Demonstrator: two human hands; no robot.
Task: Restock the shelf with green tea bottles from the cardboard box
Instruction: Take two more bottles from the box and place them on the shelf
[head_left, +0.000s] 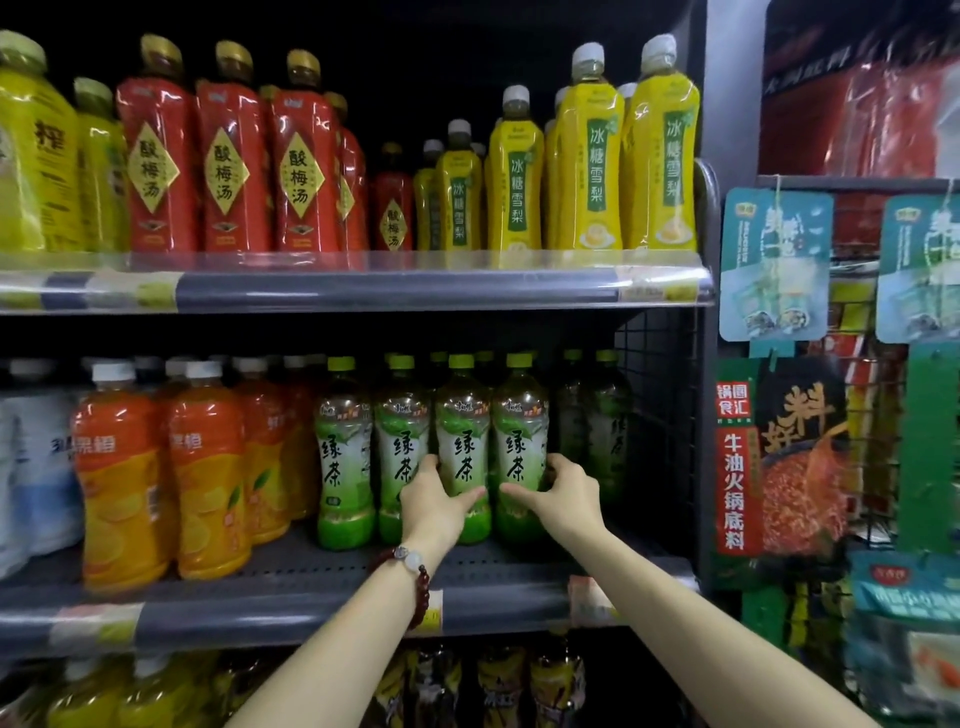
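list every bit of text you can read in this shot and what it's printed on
"绿茶": green tea bottles, front row of the middle shelf, two of them held by the left hand and right hand
"酸梅汤": red bottles, top shelf
"冰糖雪梨": yellow bottles, top shelf
"牛油火锅底料": red hanging packet, right rack
Partly legible "果橙": orange drink bottles
Shelf price tags and teal hanging packets: too blurred to read

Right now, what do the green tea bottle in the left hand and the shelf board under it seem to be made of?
Green tea bottle: likely clear plastic, since the tea shows through above a glossy printed label wrap. Shelf board: probably grey painted metal with a matte finish; rows of small punched holes suggest sheet steel.
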